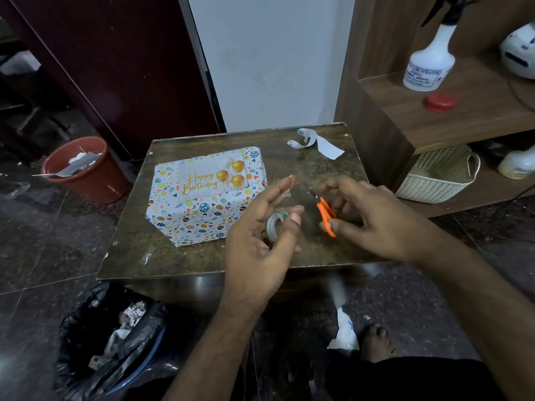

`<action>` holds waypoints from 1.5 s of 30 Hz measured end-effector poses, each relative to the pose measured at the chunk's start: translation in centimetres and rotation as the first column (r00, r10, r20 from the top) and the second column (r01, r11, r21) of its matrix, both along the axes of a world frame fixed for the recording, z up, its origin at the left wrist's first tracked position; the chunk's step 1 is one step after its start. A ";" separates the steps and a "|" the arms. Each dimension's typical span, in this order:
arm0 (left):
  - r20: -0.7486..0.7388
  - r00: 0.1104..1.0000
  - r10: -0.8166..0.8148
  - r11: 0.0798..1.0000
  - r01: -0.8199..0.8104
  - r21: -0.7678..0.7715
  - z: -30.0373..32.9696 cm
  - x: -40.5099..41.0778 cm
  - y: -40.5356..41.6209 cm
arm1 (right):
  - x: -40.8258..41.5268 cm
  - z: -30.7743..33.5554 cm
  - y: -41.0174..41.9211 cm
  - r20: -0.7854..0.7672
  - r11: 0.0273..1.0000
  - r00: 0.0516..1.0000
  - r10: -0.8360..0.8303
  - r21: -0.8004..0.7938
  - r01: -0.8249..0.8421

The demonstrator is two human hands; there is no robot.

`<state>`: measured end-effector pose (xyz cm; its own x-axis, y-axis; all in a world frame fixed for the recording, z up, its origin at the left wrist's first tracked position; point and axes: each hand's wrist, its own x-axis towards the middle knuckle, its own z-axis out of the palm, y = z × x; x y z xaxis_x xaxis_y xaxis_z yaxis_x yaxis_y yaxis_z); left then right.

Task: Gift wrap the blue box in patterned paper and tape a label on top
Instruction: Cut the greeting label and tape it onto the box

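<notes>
The box (199,215), wrapped in white patterned paper, sits on the left half of a small dark table (173,256). A "Happy Birthday" label (212,179) with gold balloons lies on its top face. My left hand (260,235) hovers to the right of the box and holds a clear tape roll (274,225), with a short piece of tape stuck to a raised fingertip. My right hand (373,215) grips small orange-handled scissors (325,214), blades pointing toward the left hand.
A curled paper offcut (315,141) lies at the table's far right corner. A red bucket (84,172) stands at left, a black-lined bin (113,340) below the table's front. A wooden shelf at right holds a spray bottle (431,62), red lid (439,102) and cream basket (440,175).
</notes>
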<state>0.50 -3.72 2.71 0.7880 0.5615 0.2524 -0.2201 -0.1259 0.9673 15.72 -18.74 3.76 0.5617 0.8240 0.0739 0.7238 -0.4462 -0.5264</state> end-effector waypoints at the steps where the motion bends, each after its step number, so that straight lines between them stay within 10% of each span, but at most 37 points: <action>1: 0.001 1.000 0.005 1.000 -0.005 0.009 -0.1 0.0 0.0 | -0.1 -0.1 0.4 0.022 0.998 0.998 -0.056 0.006 0.056; 13: 0.013 1.000 0.012 0.999 -0.013 0.045 0.0 0.1 -0.2 | -2.9 -0.1 4.5 0.422 0.924 0.882 -0.209 -0.210 0.319; 18: 0.012 1.000 0.008 0.998 -0.009 0.063 -0.2 0.1 0.0 | -3.0 -0.2 3.9 -0.144 0.915 0.964 -0.223 0.311 0.258; 22: -0.005 1.000 0.003 0.996 -0.003 0.089 -0.5 0.2 0.1 | -4.1 0.5 4.0 -0.572 0.858 0.816 0.081 0.457 0.235; 39: -0.002 1.000 0.020 1.000 -0.020 0.021 -0.1 0.4 -0.2 | -3.7 0.9 4.0 -0.410 0.820 0.912 0.012 0.526 0.226; 45: 0.057 0.997 0.052 0.972 -0.064 0.227 0.3 0.3 -0.2 | -4.6 1.6 4.0 -0.661 0.801 0.750 0.009 0.454 0.390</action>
